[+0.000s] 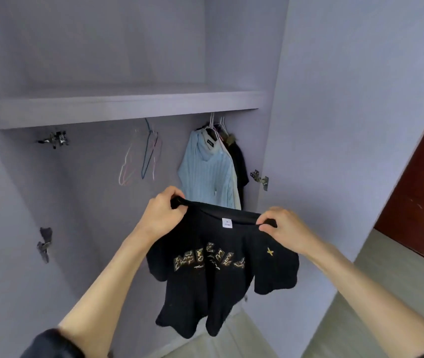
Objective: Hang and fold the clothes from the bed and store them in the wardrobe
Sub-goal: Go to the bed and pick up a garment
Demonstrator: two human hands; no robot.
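Two bare forearms reach forward from the bottom of the view, dark sleeves pushed up near the elbows. Between them a black T-shirt (221,275) hangs in the air in front of an open wardrobe (51,189), held up by its neckline. The left hand (163,214) grips the left end of the collar with fingers curled round the fabric; the right hand (282,226) pinches the right end in the same way. The shirt carries blurred gold lettering across the chest, a small gold cross near one shoulder and a white label (227,223) inside the collar.

The wardrobe is pale lilac, with a wide shelf (128,105) running across above the hanging space. Under the shelf, at the right, a light blue ribbed sweater (207,169) hangs on a hanger, with dark garments (239,161) just behind it. To the left of these, well apart, several thin wire hangers (141,156) hang bare. Metal hinges (260,178) show on the wardrobe's side walls. At the far right stands a dark red-brown door (422,182), and light wood-look floor (360,306) shows below.
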